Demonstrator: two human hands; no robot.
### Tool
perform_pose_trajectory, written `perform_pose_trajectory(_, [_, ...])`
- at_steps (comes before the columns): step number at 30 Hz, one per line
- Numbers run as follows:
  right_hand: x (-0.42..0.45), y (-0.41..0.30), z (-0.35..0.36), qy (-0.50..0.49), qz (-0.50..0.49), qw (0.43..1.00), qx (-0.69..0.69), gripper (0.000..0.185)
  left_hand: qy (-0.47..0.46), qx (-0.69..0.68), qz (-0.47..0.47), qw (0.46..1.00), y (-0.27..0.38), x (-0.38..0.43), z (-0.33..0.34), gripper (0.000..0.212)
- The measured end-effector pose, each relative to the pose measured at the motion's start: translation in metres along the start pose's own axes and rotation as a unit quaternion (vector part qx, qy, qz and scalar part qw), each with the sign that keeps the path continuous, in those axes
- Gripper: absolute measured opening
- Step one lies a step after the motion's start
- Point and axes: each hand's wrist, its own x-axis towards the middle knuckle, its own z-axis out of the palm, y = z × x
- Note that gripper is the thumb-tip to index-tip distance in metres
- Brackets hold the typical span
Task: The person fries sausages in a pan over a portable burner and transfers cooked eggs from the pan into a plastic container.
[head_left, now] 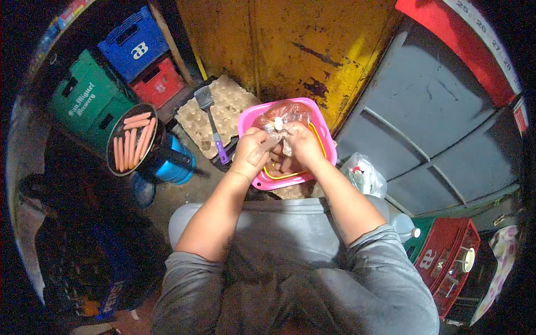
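Note:
My left hand (253,148) and my right hand (302,144) meet over a pink plastic basin (330,138), pinching the gathered neck of a clear plastic bag (289,113) between their fingers. The bag holds something reddish-brown and rests at the basin's far side. A white knot or closure (278,122) shows at its neck, just beyond my fingertips. Under my hands, several brown pieces (284,165) lie inside a yellow-rimmed container (305,172) in the basin; my hands hide part of it.
Left, a pan (109,146) of hotdog sausages (130,146) stands by a blue canister (178,161). A spatula (211,119) lies on an egg tray (230,100). Plastic crates (90,100) stand further left. Right are a plastic bag (364,176), a jug (402,226) and a red crate (446,261).

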Motion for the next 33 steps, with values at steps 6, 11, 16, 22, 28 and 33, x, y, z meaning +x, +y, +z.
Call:
perform_pose_trajectory(6, [-0.006,-0.015,0.003,0.001,0.003,1.000,-0.020,0.036,0.019,-0.132,0.103,0.986,-0.019,-0.005,0.015,0.043])
perform_pose_trajectory(11, [-0.008,-0.020,0.010,-0.071,-0.040,0.993,-0.083,0.078,-0.018,-0.432,-0.005,0.902,-0.016,-0.003,0.018,0.029])
perform_pose_trajectory(16, [-0.012,-0.020,0.013,-0.128,-0.016,0.989,0.068,0.082,0.089,-0.092,0.103,0.986,-0.011,-0.004,0.007,0.016])
perform_pose_trajectory(22, [-0.016,-0.012,0.012,-0.068,-0.139,0.927,-0.342,0.063,0.090,-0.249,-0.027,0.964,-0.024,0.008,-0.007,0.020])
perform_pose_trajectory(28, [-0.010,-0.013,0.026,0.009,-0.104,0.908,-0.406,0.034,0.040,-0.160,0.068,0.984,0.002,0.000,-0.002,0.017])
perform_pose_trajectory(33, [-0.010,-0.015,0.030,0.028,-0.062,0.954,-0.293,0.025,0.041,-0.197,0.013,0.979,-0.006,0.006,-0.017,0.022])
